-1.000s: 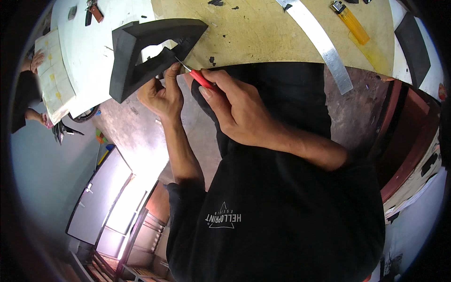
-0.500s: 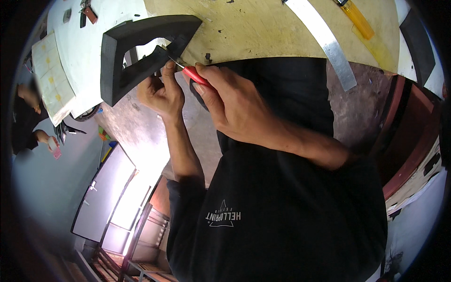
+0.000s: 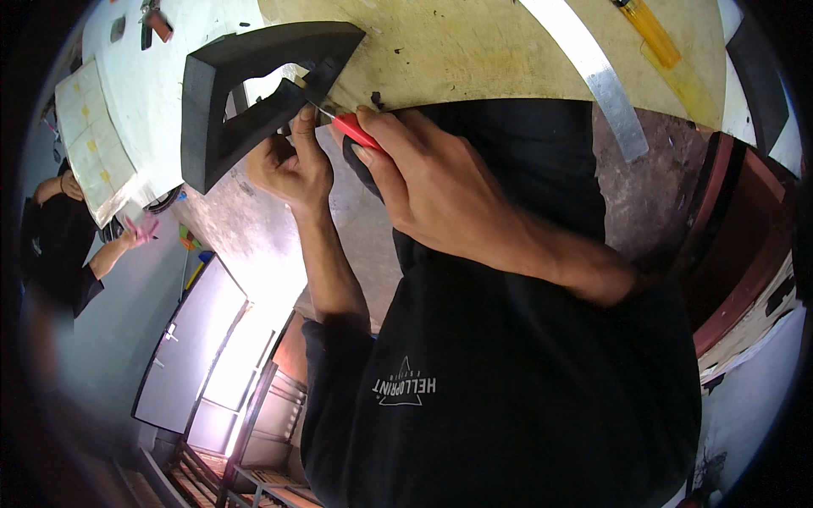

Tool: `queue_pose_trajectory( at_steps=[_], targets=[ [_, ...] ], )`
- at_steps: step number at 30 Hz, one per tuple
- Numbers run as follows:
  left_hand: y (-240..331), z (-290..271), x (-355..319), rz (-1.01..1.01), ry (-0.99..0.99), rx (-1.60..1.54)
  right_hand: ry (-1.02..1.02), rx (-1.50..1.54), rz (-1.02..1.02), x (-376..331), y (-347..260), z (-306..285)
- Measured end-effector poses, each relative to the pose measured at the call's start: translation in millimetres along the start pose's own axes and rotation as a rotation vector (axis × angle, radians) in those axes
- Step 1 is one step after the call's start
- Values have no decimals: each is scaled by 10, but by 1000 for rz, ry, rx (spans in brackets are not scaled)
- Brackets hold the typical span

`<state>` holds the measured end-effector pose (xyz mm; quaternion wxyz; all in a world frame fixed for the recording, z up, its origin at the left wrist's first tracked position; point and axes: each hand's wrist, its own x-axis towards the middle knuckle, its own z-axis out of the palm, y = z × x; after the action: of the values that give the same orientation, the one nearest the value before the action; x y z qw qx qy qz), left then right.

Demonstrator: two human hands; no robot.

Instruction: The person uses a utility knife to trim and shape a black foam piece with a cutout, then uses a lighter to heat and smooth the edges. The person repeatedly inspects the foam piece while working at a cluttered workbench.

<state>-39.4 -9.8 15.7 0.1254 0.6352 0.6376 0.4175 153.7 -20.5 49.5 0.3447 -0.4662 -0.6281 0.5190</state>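
A black, foam-like block [image 3: 203, 127], cut as an angular frame with an opening, stands at the table's near left edge. My left hand [image 3: 292, 169] grips its lower bar, thumb up and fingers curled beneath. My right hand [image 3: 423, 173] is closed round the red handle of a small craft knife [image 3: 356, 133]. Its thin blade points left at the frame's lower right corner, just beside my left thumb. Whether the tip is inside the material I cannot tell.
A steel ruler [image 3: 597, 80] overhangs the yellowish board [image 3: 474, 51]; a yellow cutter [image 3: 650, 35] lies right of it. Another dark piece [image 3: 756, 89] rests far right. At left are a pale marked sheet [image 3: 93, 140] and another person [image 3: 63, 237]. A reddish-brown chair-like piece [image 3: 732, 229] stands right.
The knife and my right hand have shifted slightly to the right. My left hand and the black frame stay nearly in place. The other person at left has moved their arms.
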Motion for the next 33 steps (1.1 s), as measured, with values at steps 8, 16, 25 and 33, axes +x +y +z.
queue_pose_trajectory(
  at_steps=[8,16,25,33],
  targets=[
    [-26,-17,16,-4,-30,-76,-3,-80,-12,2,-21,-48],
    [-25,9,15,37,-19,-54,-19,-175,-21,-21,-17,-71],
    [16,-4,-10,-19,-28,-37,-42,-294,-29,17,-53,-65],
    [44,53,9,-16,37,-98,-4,-335,-31,16,-34,-64]
  ],
)
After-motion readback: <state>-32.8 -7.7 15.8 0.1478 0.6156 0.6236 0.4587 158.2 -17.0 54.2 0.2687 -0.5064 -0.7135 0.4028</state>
